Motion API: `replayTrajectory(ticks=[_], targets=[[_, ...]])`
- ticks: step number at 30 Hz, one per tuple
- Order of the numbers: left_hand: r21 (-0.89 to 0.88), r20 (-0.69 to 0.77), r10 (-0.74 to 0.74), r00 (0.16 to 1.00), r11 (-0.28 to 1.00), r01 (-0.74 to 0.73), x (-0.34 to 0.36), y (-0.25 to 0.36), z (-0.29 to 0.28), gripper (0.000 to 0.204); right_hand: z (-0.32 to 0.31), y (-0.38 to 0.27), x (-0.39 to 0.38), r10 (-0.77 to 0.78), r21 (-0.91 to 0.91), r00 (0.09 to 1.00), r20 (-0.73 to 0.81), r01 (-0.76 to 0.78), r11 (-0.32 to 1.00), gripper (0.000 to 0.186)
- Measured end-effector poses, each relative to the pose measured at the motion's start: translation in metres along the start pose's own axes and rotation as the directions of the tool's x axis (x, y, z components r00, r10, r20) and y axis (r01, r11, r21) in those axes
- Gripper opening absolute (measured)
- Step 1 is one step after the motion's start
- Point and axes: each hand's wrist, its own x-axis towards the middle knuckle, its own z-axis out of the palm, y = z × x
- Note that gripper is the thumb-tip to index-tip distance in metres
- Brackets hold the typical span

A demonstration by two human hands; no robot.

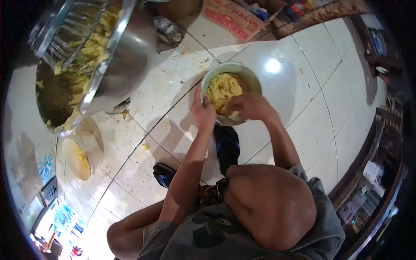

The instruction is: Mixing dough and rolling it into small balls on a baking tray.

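Observation:
A pale round bucket (230,65) stands on the tiled floor in front of me, with a lump of yellow dough (223,89) in it. My left hand (203,113) grips the bucket's left rim, its thumb over the edge and its fingers along the outer wall. Over the near right rim reaches my right hand (251,106), its fingers down at the dough. Motion blurs those fingers, and I cannot make out whether they hold any of it.
At the upper left looms a large steel mixing bowl (125,56) with a wire guard (65,47) and yellow dough inside. Below it stands a white tub (93,147) with yellow residue. A printed cardboard box (232,19) lies at the back; wooden shelving (381,143) runs along the right.

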Motion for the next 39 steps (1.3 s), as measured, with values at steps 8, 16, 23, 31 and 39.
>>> replayTrajectory(ticks=[8,16,23,31,39], targets=[[-0.003,0.187,0.054,0.981,0.998,-0.055,0.012,-0.004,0.006,0.042,0.036,0.029,0.057,0.050,-0.027,0.910,-0.412,-0.067,0.997,0.021],[-0.112,0.120,0.066,0.991,0.992,-0.053,0.025,-0.014,-0.018,0.040,0.020,-0.015,-0.014,-0.176,-0.303,0.984,0.003,0.169,0.938,0.015],[-0.145,0.108,0.044,0.993,0.989,-0.028,0.008,-0.001,-0.006,0.039,0.044,0.030,0.031,-0.063,-0.186,0.930,-0.362,-0.006,0.982,0.020],[-0.159,-0.082,-0.075,0.994,0.985,0.061,-0.007,0.005,-0.018,0.041,-0.006,-0.021,-0.009,0.110,-0.058,0.920,-0.377,-0.142,0.988,0.038],[-0.263,-0.039,-0.126,0.991,0.958,0.112,-0.007,0.001,-0.012,0.042,0.038,-0.038,0.000,-0.128,-0.011,0.968,-0.216,0.129,0.992,0.032]])
